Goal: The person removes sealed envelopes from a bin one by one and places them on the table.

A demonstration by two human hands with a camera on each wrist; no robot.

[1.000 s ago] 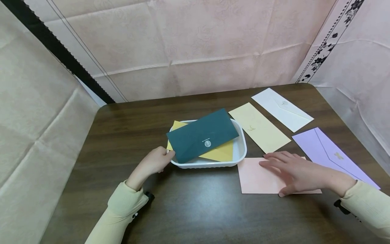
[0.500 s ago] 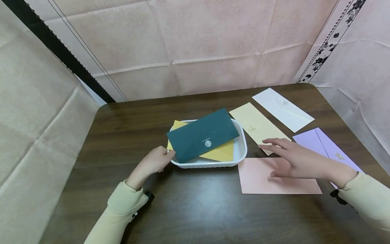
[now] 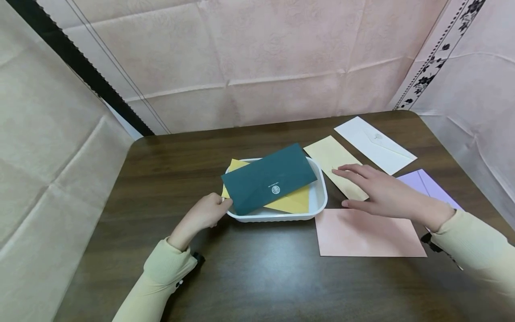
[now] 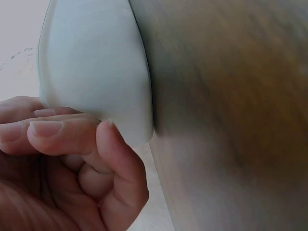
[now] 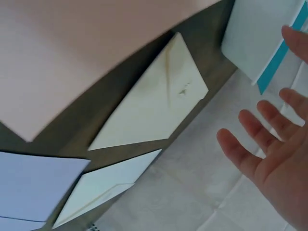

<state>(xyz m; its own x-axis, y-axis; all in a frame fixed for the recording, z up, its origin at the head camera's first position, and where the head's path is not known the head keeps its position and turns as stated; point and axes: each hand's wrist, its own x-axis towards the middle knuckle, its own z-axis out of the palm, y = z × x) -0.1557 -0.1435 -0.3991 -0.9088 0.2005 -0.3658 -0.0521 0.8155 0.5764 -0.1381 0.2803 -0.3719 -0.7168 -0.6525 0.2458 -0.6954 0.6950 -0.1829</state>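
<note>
My left hand (image 3: 205,211) grips the left front corner of a white plastic tray (image 3: 277,218); the left wrist view shows its fingers curled by the tray wall (image 4: 96,57). In the tray lie a yellow envelope (image 3: 295,202) and, across it, a dark green envelope (image 3: 269,176) with a white round emblem. My right hand (image 3: 380,192), fingers spread and holding nothing, hovers between a cream envelope (image 3: 331,154) and a pink envelope (image 3: 362,237). In the right wrist view the same hand (image 5: 274,149) is palm-visible, apart from the cream envelope (image 5: 154,103).
A white envelope (image 3: 376,143) lies at the back right. Partly hidden under the right forearm is a purple envelope (image 3: 428,185). The dark wooden table (image 3: 257,281) is bounded by pale patterned cloth (image 3: 281,58) behind and at both sides.
My right hand has lifted off the pink envelope and moved back and slightly left, over the edge of the cream envelope. The left hand and tray have stayed put.
</note>
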